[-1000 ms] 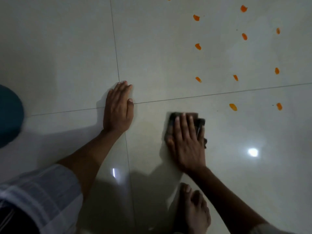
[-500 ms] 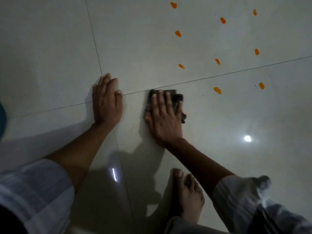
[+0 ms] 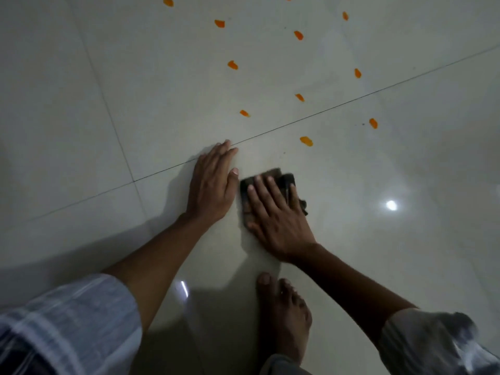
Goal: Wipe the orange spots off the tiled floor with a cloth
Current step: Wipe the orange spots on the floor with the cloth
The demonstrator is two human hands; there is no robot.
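A dark folded cloth point(image 3: 286, 180) lies on the pale glossy tiled floor point(image 3: 94, 104). My right hand point(image 3: 273, 212) presses flat on it with straight, spread fingers. My left hand point(image 3: 212, 185) rests flat on the floor just left of the cloth, fingertips at the grout line. Several orange spots dot the tiles beyond my hands. The nearest orange spot point(image 3: 306, 141) sits just above and right of the cloth, apart from it. Another orange spot point(image 3: 244, 113) lies past the grout line.
A bare foot point(image 3: 284, 315) stands on the floor right behind my right hand. Grout lines point(image 3: 351, 102) cross the floor diagonally. A lamp's bright reflection point(image 3: 391, 205) shines on the tile to the right.
The view has shifted. My left hand now lies right of the lengthwise grout line, closer to the cloth. My right hand has drawn the cloth back from the crosswise grout line.
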